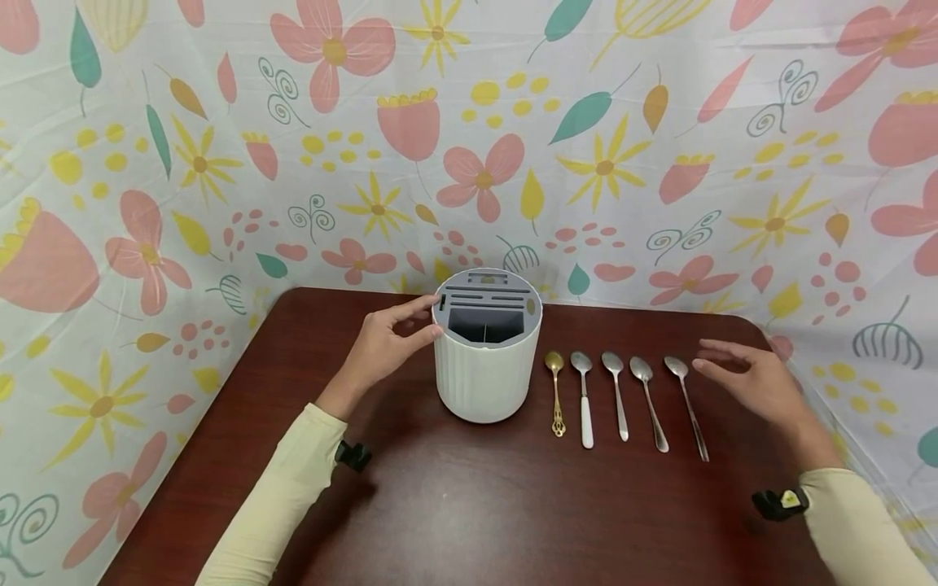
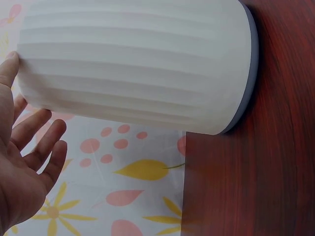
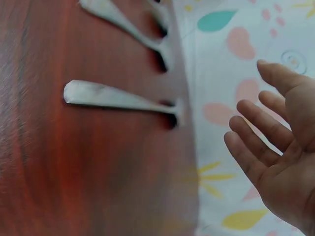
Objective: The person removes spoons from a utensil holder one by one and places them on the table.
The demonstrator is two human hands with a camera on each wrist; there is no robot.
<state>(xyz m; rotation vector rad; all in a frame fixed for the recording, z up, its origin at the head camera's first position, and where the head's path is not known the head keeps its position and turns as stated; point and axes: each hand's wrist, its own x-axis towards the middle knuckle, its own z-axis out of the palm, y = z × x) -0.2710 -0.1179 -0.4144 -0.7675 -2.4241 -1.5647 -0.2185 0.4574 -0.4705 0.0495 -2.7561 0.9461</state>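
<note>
A white ribbed utensil holder with a grey slotted top stands upright on the table. My left hand touches its upper left side near the rim with thumb and fingertips, the fingers only loosely bent. In the left wrist view, the holder's ribbed wall fills the top. To its right, several spoons lie in a row: a gold spoon, a white-handled spoon and silver ones, the rightmost spoon being closest to my right hand. That hand hovers beside it, fingers relaxed, holding nothing.
The dark red-brown wooden table bears the holder and the spoons. A flower-patterned cloth hangs behind the table and along its right side.
</note>
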